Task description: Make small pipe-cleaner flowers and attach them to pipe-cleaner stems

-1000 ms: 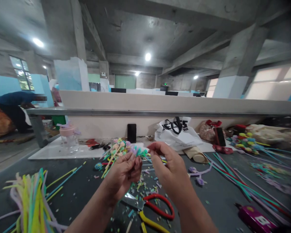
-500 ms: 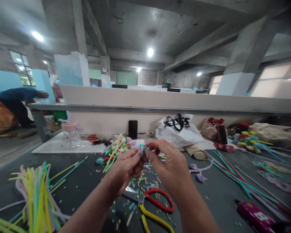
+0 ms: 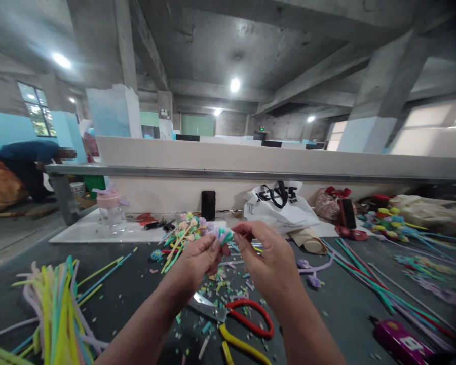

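Centrally, a fuzzy purple-and-turquoise tufted piece is pinched in the grip of the left hand, above the dark counter. The right hand has thumb and forefinger close together at its right edge; whether they pinch it, I cannot tell. Nearer lie open scissors with red and yellow handles. Far right of centre, a white bag bears bold black lettering, partly crossed by its handles and not fully readable. Near right, a purple device shows a white, unclear character; dark surface separates it from the right forearm. The counter's left edge slants toward the far side.
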`<state>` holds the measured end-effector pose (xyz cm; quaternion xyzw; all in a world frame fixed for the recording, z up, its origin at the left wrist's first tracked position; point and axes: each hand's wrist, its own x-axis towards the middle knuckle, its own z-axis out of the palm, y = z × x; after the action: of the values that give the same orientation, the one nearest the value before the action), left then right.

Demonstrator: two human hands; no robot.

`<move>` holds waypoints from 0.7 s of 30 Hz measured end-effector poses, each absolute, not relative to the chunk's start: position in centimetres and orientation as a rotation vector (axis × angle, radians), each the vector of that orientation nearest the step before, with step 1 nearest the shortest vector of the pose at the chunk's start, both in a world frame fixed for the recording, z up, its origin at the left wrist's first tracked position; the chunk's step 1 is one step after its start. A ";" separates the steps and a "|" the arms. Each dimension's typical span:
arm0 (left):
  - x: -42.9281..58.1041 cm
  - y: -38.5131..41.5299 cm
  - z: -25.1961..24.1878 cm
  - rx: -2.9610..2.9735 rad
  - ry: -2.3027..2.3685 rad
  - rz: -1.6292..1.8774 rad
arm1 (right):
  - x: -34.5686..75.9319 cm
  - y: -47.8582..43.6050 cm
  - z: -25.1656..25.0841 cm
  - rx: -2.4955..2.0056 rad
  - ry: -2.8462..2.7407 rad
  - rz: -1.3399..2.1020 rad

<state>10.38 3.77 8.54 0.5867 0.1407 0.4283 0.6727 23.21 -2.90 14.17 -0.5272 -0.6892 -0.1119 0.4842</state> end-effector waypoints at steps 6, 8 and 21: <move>10.1 4.1 8.6 1.381 0.378 1.017 | 23.0 -3.1 14.1 -1.247 -1.721 -0.237; 10.0 4.1 8.8 1.379 0.390 1.025 | 23.0 -3.1 14.1 -1.243 -1.715 -0.225; 9.9 3.8 8.6 1.343 0.340 1.027 | 23.0 -2.8 14.1 -1.304 -1.741 -0.161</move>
<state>9.91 3.84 8.59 0.5914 0.1498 0.4521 0.6507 23.02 -2.77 14.10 -0.5303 -0.7079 -0.0654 0.4619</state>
